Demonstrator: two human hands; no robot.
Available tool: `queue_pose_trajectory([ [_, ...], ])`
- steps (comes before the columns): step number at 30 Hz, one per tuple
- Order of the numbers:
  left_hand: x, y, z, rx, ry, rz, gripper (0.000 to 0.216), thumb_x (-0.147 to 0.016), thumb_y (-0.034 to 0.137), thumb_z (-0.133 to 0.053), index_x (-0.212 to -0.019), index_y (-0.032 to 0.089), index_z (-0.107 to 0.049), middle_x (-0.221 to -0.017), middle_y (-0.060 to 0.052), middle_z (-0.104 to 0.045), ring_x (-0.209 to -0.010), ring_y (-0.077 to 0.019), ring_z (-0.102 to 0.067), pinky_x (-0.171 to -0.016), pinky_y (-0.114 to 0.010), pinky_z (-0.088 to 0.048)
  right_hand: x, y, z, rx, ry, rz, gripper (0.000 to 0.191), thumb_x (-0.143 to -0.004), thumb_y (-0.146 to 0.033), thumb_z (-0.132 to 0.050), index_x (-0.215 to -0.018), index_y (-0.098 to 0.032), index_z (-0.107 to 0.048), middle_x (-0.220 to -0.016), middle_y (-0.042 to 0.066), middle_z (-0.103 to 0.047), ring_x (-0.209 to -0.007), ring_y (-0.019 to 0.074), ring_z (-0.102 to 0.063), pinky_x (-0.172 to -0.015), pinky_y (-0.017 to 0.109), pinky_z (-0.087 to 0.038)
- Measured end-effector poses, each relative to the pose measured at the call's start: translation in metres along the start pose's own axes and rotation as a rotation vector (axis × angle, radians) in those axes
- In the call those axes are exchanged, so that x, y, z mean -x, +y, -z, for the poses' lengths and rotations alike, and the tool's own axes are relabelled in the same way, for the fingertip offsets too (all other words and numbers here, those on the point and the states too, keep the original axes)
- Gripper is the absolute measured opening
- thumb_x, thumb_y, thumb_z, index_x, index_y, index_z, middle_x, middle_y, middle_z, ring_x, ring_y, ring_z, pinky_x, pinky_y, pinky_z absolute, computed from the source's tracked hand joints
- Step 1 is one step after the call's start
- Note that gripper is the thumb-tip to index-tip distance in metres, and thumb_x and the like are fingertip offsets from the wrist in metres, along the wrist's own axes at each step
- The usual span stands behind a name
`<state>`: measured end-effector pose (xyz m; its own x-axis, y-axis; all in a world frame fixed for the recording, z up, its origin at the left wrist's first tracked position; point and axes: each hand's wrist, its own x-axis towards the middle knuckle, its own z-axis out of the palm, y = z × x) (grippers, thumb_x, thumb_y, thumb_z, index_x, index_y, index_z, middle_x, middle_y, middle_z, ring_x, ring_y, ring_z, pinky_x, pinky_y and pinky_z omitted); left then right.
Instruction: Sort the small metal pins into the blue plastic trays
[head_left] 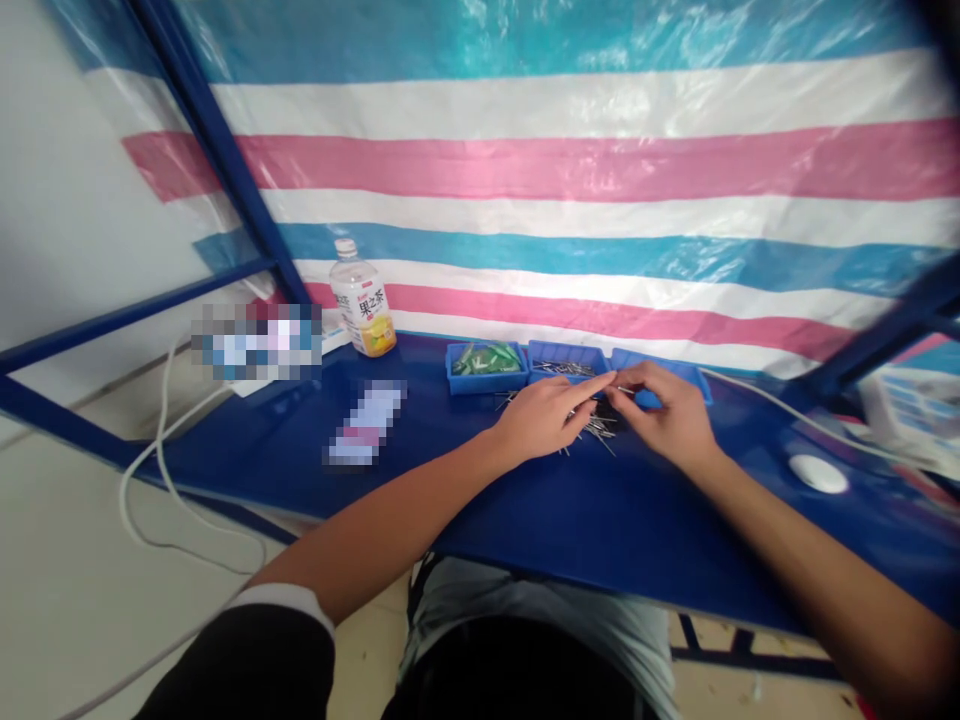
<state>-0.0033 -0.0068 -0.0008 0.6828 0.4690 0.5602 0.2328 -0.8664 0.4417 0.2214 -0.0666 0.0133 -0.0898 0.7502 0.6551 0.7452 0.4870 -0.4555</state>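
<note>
Starting at the left, we see one white cable [142,470] hanging in a loop off the edge of the blue table [525,510], and one capped drink bottle [362,312] standing upright near the back. It is well apart from the hands, which probably keeps it out of their way.

Next come three shallow blue trays side by side along the back edge. The first tray [484,385] holds green pieces, the second tray [567,352] holds thin metal bits, and the third tray [691,373] is mostly hidden behind the right hand. We judge they sit in a row so each is within easy reach.

The pins [598,430] lie in a loose heap on the table just in front of the trays, too many and too fine to count. The left hand [544,418] rests over the heap with its fingers stretched towards the other hand; we cannot tell whether they grip anything. The right hand [667,415] has its fingers curled and pinched together, seemingly on one of the pins, tip to tip with the left.

Farther right lies one white rounded object [817,473].
</note>
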Motion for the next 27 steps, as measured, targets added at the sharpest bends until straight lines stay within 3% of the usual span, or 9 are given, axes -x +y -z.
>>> queue_pose_trajectory([
  [7, 0.001, 0.007, -0.005, 0.038, 0.023, -0.023, 0.054, -0.108, 0.027, -0.050, -0.162, 0.024, -0.050, -0.133, -0.013, -0.073, -0.125, -0.0270, -0.068, -0.111, -0.044, -0.055, 0.006, -0.010, 0.001, -0.028, 0.049, -0.017, 0.020, -0.099, -0.047, -0.069, -0.093, -0.028, -0.074, -0.085, 0.006, -0.070, -0.073, 0.0245, -0.064, -0.068, 0.042, -0.052],
  [14, 0.000, 0.010, -0.010, 0.170, 0.043, 0.023, 0.052, -0.107, 0.029, -0.055, -0.158, 0.022, -0.055, -0.147, -0.012, -0.069, -0.130, -0.0261, -0.069, -0.115, -0.043, -0.055, 0.013, -0.005, -0.001, -0.008, 0.066, -0.024, 0.022, -0.100, -0.046, -0.069, -0.100, -0.027, -0.080, -0.084, 0.006, -0.071, -0.069, 0.0230, -0.064, -0.067, 0.040, -0.051],
  [18, -0.002, 0.008, -0.013, 0.296, 0.107, 0.081, 0.048, -0.104, 0.025, -0.060, -0.151, 0.020, -0.062, -0.144, -0.013, -0.071, -0.117, -0.0248, -0.076, -0.104, -0.040, -0.062, 0.015, -0.007, -0.004, 0.003, 0.018, 0.004, 0.024, -0.103, -0.043, -0.065, -0.110, -0.026, -0.080, -0.091, 0.007, -0.075, -0.079, 0.0246, -0.070, -0.071, 0.040, -0.056],
  [22, -0.004, 0.003, -0.011, 0.342, 0.180, 0.137, 0.037, -0.104, 0.024, -0.060, -0.138, 0.020, -0.073, -0.133, -0.011, -0.077, -0.116, -0.0246, -0.077, -0.106, -0.041, -0.062, 0.016, -0.009, -0.009, -0.020, -0.024, 0.041, 0.027, -0.103, -0.041, -0.065, -0.119, -0.025, -0.078, -0.100, 0.008, -0.079, -0.087, 0.0253, -0.075, -0.076, 0.040, -0.061],
  [27, -0.007, -0.008, -0.012, 0.479, 0.243, 0.201, 0.027, -0.101, 0.025, -0.068, -0.126, 0.021, -0.078, -0.127, -0.010, -0.080, -0.114, -0.0232, -0.078, -0.106, -0.043, -0.063, 0.022, -0.007, -0.013, -0.097, -0.075, -0.084, 0.043, -0.102, -0.045, -0.066, -0.140, -0.025, -0.066, -0.114, 0.011, -0.082, -0.085, 0.0264, -0.079, -0.066, 0.038, -0.064],
])
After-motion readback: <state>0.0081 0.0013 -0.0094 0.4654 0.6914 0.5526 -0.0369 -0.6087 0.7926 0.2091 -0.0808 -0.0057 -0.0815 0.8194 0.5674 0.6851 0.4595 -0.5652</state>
